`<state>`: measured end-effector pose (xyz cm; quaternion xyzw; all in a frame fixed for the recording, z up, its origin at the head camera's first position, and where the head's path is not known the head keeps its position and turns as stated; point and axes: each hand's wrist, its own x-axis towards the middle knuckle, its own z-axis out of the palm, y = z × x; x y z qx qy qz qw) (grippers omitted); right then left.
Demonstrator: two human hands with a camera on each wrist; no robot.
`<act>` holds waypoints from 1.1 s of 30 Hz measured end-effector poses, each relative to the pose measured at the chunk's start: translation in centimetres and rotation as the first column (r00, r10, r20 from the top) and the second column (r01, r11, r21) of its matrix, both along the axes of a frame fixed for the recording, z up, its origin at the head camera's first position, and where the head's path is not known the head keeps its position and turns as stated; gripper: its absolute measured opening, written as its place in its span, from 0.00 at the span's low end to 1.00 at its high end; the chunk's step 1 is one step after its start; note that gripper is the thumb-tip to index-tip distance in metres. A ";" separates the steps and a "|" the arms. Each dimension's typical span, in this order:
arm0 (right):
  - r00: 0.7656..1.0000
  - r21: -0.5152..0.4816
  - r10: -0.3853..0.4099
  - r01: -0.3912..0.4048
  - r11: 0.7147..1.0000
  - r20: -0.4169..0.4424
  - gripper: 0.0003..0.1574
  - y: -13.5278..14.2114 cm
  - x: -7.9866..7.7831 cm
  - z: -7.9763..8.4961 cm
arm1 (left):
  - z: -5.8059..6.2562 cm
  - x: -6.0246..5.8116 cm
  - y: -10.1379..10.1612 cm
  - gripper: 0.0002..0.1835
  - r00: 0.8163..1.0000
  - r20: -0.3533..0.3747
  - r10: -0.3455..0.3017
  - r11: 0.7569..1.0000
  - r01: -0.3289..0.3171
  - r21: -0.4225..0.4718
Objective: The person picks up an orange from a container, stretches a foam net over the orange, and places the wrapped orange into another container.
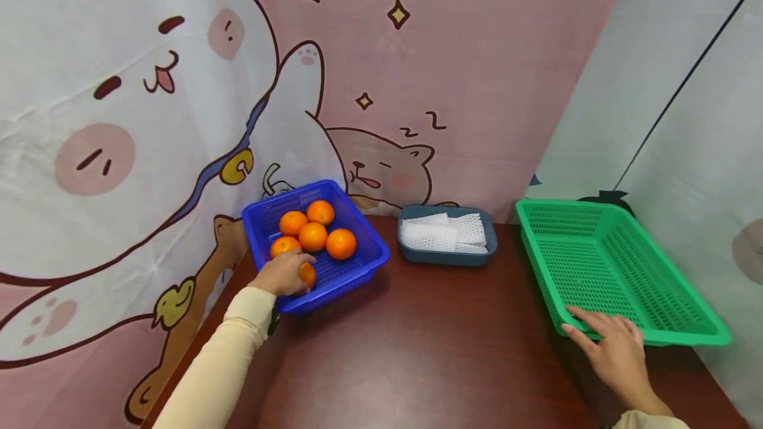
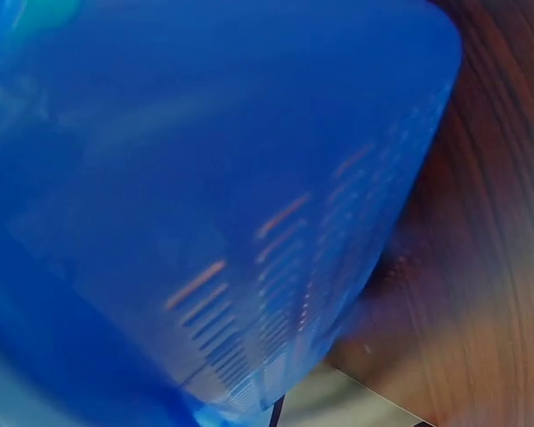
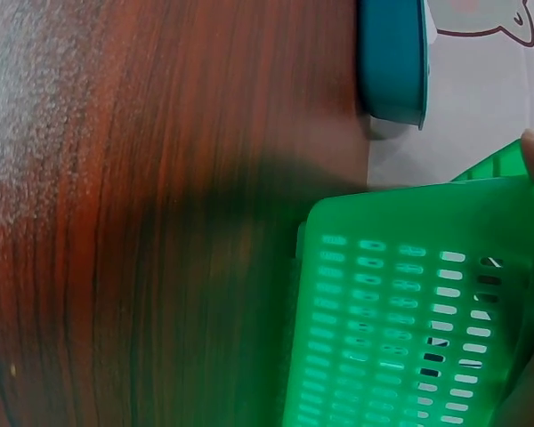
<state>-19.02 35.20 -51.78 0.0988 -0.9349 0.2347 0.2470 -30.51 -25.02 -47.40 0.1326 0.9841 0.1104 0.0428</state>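
In the head view, my left hand [image 1: 285, 275] reaches over the near left side of a blue plastic basket [image 1: 357, 271] and grips an orange [image 1: 306, 275], its fingers curled round the fruit. Several more oranges [image 1: 312, 237] lie just beyond it in the same basket. The left wrist view is filled by the slotted outer wall of the blue basket [image 2: 222, 196]. On the right, my right hand [image 1: 616, 353] rests at the near left corner of a green plastic basket [image 1: 539, 277], thumb and index finger extended over the rim. Its slotted outside wall [image 3: 392, 294] shows in the right wrist view.
A small dark blue tray [image 1: 444, 258] with white foam net sleeves [image 1: 438, 234] stands at the back of the brown table [image 1: 441, 336], between the baskets. Behind everything hangs a pink and white cartoon cloth [image 1: 477, 85].
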 end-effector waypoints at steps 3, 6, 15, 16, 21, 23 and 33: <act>1.000 0.001 0.001 -0.001 1.000 0.012 0.29 0.0 0.0 0.0 | -0.4 -0.1 -0.1 0.31 1.000 0.009 -0.002 1.000 0.002 -0.022; 1.000 -0.003 0.005 -0.004 1.000 0.015 0.29 0.1 -0.1 0.0 | -0.6 -0.3 -0.1 0.31 1.000 0.003 -0.014 0.999 0.014 -0.042; 1.000 -0.013 0.009 -0.009 1.000 0.003 0.29 0.1 0.0 -0.2 | -1.5 -0.9 -0.2 0.29 0.999 0.019 -0.045 0.994 0.047 -0.097; 1.000 -0.014 0.009 -0.009 1.000 0.003 0.29 0.1 0.0 -0.2 | -1.5 -0.9 -0.2 0.29 0.999 0.023 -0.049 0.993 0.051 -0.104; 1.000 -0.007 0.008 -0.008 1.000 0.002 0.29 0.0 -0.1 -0.2 | -1.4 -0.5 -0.2 0.29 0.999 0.019 -0.050 0.994 0.051 -0.093; 1.000 -0.004 0.008 -0.008 1.000 0.000 0.29 0.0 -0.1 -0.1 | -1.3 -0.4 -0.2 0.29 0.999 0.004 -0.047 0.996 0.047 -0.079; 1.000 -0.003 0.004 -0.003 1.000 0.020 0.29 0.1 0.1 -0.1 | 0.1 -0.5 0.6 0.41 0.984 -0.160 -0.072 0.988 0.093 0.127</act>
